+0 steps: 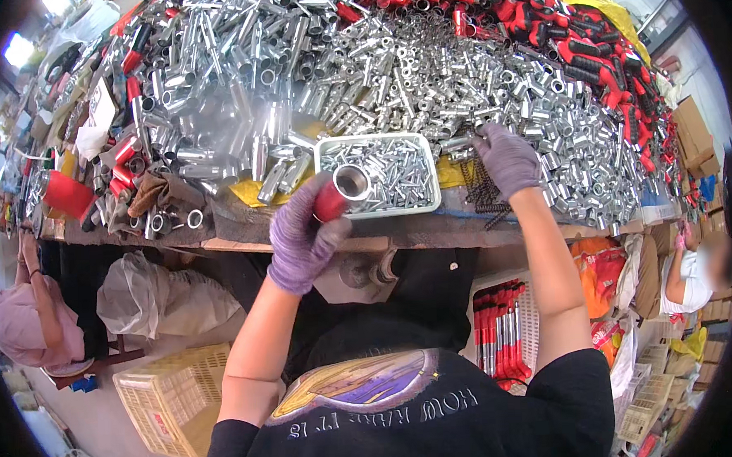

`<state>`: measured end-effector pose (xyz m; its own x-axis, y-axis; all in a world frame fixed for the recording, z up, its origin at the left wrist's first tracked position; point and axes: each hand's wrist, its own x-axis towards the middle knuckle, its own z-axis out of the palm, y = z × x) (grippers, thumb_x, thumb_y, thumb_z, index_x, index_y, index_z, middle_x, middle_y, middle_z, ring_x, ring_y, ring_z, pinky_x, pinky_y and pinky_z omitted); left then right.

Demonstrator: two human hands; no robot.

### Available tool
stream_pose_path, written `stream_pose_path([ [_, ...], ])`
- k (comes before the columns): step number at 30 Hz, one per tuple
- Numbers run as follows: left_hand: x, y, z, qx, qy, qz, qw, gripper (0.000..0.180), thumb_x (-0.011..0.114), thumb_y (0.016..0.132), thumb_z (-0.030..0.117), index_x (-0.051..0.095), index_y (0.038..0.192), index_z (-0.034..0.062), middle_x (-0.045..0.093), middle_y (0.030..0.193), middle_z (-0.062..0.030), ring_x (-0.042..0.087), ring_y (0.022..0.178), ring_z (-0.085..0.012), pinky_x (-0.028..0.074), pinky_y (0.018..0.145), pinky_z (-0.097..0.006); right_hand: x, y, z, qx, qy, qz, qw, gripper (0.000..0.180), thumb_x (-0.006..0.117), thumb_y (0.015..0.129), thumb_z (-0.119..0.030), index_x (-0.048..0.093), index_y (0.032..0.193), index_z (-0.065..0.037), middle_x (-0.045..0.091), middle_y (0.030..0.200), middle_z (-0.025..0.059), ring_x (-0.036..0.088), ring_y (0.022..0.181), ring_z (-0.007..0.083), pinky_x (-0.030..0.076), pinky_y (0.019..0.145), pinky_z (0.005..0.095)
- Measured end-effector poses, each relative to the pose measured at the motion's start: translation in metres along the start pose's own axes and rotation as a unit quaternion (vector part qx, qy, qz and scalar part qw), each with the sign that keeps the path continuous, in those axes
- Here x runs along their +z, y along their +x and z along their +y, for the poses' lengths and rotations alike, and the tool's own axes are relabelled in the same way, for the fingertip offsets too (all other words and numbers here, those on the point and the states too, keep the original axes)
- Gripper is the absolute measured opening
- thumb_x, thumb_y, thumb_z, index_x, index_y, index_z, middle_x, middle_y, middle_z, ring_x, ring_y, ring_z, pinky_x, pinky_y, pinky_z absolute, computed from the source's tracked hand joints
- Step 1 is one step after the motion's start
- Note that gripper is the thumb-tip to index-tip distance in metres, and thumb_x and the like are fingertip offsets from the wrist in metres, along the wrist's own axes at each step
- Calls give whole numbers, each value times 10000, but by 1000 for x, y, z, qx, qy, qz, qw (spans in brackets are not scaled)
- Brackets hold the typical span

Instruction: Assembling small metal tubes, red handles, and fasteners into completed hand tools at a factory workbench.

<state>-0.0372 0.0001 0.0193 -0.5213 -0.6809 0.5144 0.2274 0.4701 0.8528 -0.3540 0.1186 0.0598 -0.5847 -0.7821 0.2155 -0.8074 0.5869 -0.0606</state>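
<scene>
My left hand (303, 242), in a purple knit glove, is wrapped round a red cylindrical tube (330, 202). The tube's silver ring-shaped end faces up, and its open bore shows. Over the near edge of the parts heap is my right hand (510, 161), gloved the same way. Its fingers are bent together at the metal pieces, and whatever lies between the fingertips is too small to make out. Dark coil springs (485, 191) hang just below and left of that hand. Between my hands stands a white tray (436, 193) filled with small silver pins, partly behind the red tube.
Silver sleeves (573, 151), nuts and tubes cover the workbench. Red-and-black tool bodies (572, 48) are heaped at the far right. Below the bench sit a yellow crate (172, 396) and a crate holding red-and-silver tools (500, 329). Other people sit at both sides.
</scene>
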Motion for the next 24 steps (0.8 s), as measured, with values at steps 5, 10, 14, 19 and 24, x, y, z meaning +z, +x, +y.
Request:
stream_pose_path([
  [5, -7, 8, -24, 65, 38, 42, 996, 539, 716, 804, 275, 508, 1233, 23, 628, 1049, -104, 601, 930, -173, 475, 821, -310, 22, 19, -12, 84, -41, -59, 994, 320, 637, 818, -303, 570, 1027, -71, 653, 975, 164, 624, 915, 348, 480, 786, 448],
  [10, -15, 3, -36, -81, -89, 9, 993, 558, 705, 818, 277, 491, 1269, 28, 592, 1109, -58, 559, 973, -165, 447, 864, -306, 16, 34, 2, 117, 147, -28, 982, 377, 612, 781, -214, 575, 1105, -25, 641, 1014, 197, 632, 896, 327, 483, 827, 363],
  [14, -21, 1, -46, -157, -173, 16, 972, 544, 686, 835, 269, 485, 1280, 29, 577, 1057, -24, 534, 881, -97, 450, 795, -256, -6, 52, 27, 74, 281, -29, 956, 396, 623, 785, -302, 631, 1067, -24, 656, 981, 173, 630, 886, 277, 468, 833, 339],
  [19, -16, 2, -37, -94, -117, 12, 989, 524, 699, 823, 271, 511, 1247, 27, 585, 985, -3, 523, 838, -69, 447, 751, -234, -30, 66, 35, 98, 204, -33, 974, 365, 621, 802, -289, 625, 1055, -26, 665, 936, 170, 631, 857, 287, 468, 820, 354],
  [24, -21, -1, -39, -145, -119, -7, 982, 518, 715, 806, 246, 521, 1235, 28, 559, 877, 23, 490, 760, -74, 438, 724, -239, -51, 77, 30, 17, 209, -71, 975, 265, 588, 810, -245, 630, 979, -45, 650, 815, 135, 615, 759, 229, 480, 734, 340],
])
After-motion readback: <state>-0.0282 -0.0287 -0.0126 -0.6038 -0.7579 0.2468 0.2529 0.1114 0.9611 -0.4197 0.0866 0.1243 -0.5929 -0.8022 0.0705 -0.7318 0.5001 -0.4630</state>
